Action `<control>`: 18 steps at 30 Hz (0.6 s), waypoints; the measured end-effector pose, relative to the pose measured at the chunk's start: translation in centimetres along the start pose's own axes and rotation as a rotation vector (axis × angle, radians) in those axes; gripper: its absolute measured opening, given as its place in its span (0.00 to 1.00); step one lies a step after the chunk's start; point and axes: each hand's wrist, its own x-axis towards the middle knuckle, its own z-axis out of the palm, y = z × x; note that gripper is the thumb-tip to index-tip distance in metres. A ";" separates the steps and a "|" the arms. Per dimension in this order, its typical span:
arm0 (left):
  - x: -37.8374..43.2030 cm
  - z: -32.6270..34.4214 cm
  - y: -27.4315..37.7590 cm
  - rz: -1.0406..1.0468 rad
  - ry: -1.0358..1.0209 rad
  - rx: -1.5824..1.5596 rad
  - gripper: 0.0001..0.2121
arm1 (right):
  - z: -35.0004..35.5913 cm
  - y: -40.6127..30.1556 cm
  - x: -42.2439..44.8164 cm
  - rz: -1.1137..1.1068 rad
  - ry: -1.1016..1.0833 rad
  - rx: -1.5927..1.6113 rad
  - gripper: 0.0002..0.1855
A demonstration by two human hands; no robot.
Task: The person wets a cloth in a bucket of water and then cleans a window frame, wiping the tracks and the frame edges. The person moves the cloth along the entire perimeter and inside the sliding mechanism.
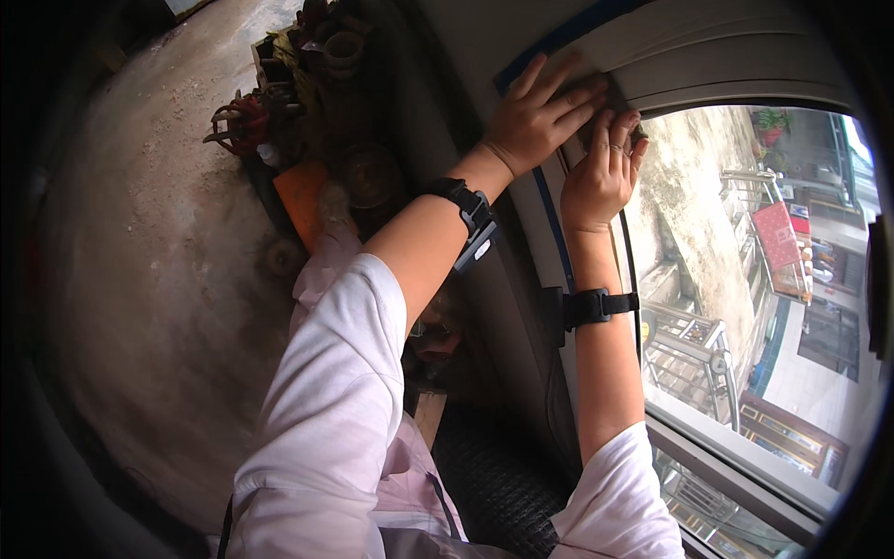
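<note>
My left hand (541, 120) lies against the window frame (688, 73) near its corner, fingers spread and pointing up and right. Just below it, my right hand (602, 175) reaches up beside the glass with its fingers slightly bent. A small dark piece (614, 94) shows at the fingertips of both hands; its kind is unclear, and the fingers partly cover it. Blue strips (545, 199) run along the frame's edge beside my hands. Each wrist wears a black strap, the left wrist strap (464, 202) and the right wrist strap (601, 307).
Beyond the window glass (684, 209) are metal racks (698, 342) and a red patterned box (777, 234). At left, a red-handled object (244, 122), pots (342, 52) and an orange board (304, 199) crowd the concrete floor (160, 279). A black woven surface (496, 468) lies below my arms.
</note>
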 end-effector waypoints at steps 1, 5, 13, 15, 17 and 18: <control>-0.7 0.1 0.1 -0.032 0.012 -0.027 0.12 | 0.2 -0.3 -0.5 -0.001 -0.005 -0.005 0.23; -3.0 1.1 0.6 -0.174 0.072 -0.059 0.14 | 0.9 -1.4 -0.9 -0.015 -0.029 -0.005 0.22; -6.3 2.0 2.7 -0.388 0.027 -0.037 0.19 | 1.1 -1.2 -1.8 -0.085 -0.034 -0.005 0.19; -6.3 2.2 3.3 -0.400 0.113 -0.101 0.15 | 0.0 -1.1 -1.8 -0.086 -0.072 0.032 0.20; -6.4 2.7 3.7 -0.446 0.065 -0.156 0.15 | -1.2 -1.0 -2.2 -0.069 -0.122 0.075 0.20; -6.5 2.5 4.0 -0.439 0.056 -0.166 0.14 | -1.6 -0.7 -2.3 -0.058 -0.151 0.071 0.20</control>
